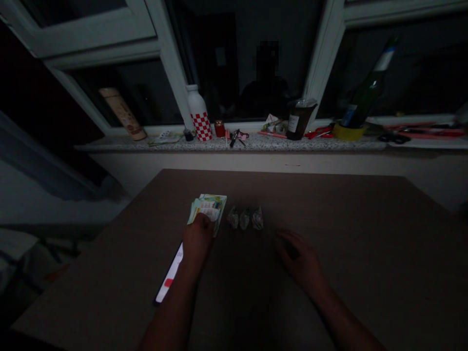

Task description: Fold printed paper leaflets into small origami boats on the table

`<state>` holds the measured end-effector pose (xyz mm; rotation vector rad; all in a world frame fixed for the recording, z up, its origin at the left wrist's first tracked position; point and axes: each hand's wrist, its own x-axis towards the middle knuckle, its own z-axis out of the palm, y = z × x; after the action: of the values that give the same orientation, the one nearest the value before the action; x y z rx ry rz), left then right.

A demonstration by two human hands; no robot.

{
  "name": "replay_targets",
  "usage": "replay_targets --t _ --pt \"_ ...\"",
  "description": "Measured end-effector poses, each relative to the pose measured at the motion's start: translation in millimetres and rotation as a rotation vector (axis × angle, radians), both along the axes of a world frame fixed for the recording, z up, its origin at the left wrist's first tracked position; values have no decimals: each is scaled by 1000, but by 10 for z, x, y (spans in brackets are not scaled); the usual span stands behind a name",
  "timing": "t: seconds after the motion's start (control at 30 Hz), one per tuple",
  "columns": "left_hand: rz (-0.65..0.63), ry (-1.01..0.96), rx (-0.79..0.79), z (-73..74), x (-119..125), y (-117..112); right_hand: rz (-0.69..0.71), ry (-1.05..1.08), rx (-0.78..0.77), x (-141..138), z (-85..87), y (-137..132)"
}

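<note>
The scene is dim. My left hand (pixel 197 239) rests on a fanned stack of printed paper sheets (pixel 208 207) lying on the brown table (pixel 329 219), its fingers curled over the stack's near edge. Just right of the stack sit three small folded paper pieces (pixel 244 218) in a row. My right hand (pixel 298 258) lies flat on the table, fingers stretched toward the left, holding nothing, a short way below and right of the folded pieces.
A phone with a lit screen (pixel 170 278) lies under my left forearm. The stone windowsill (pixel 256 142) behind the table carries a red-checked white bottle (pixel 198 114), a dark jar (pixel 299 119), a green bottle (pixel 365 92), a cardboard tube (pixel 122 113) and scissors (pixel 395 138).
</note>
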<state>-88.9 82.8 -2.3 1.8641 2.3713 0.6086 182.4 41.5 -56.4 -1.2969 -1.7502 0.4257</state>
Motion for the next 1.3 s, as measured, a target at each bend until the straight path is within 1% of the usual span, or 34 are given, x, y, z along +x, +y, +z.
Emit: replay_targets --t 0.27,0.33,0.4,0.47,0.53,0.57,0.6,0.63,0.67,0.73,0.8,0.83,0.9,0.97,1.03,1.1,1.13,1.17,1.27,1.3 --pt "-7 -248 211 -63 -24 68 18 -51 77 -55 42 -15" --pt "13 -308 276 -75 -26 91 20 -54 81 -56 56 -25" --pt "12 -366 344 -68 -15 96 40 -52 80 -69 82 -48" --pt "-2 -416 429 -27 33 61 61 -43 85 -98 121 -80" --pt "-39 -455 500 51 139 -27 97 -28 89 -137 169 -103" --pt "-92 -485 524 100 214 -89 110 -22 89 -155 195 -105" --pt "-221 -573 544 151 302 -160 120 -10 85 -168 221 -100" --pt "-356 -656 524 201 398 -235 134 21 71 -176 247 -89" --pt "-462 -730 482 246 498 -310 156 69 44 -176 272 -75" --pt "-572 -846 339 311 689 -439 238 204 -38 -151 313 -53" --pt "-635 -988 189 330 844 -520 360 356 -136 -102 337 -59" --pt "-648 -1045 128 321 901 -539 406 436 -173 -74 338 -76" --pt "-680 -1129 24 268 974 -536 451 543 -278 -24 317 -127" --pt "-667 -1170 -17 182 995 -495 470 604 -410 12 266 -179" --pt "-606 -1181 32 90 977 -443 441 689 -464 33 204 -209" --pt "-523 -1146 80 11 942 -406 408 755 -495 48 159 -212" --pt "-500 -1142 56 -21 928 -399 394 771 -507 55 148 -207" --pt "-503 -1157 -2 -48 920 -400 380 781 -514 61 145 -200" --pt "-569 -1233 -245 -123 938 -439 370 780 -518 80 166 -188" --pt "-581 -1245 -296 -151 953 -454 377 776 -520 86 173 -190"
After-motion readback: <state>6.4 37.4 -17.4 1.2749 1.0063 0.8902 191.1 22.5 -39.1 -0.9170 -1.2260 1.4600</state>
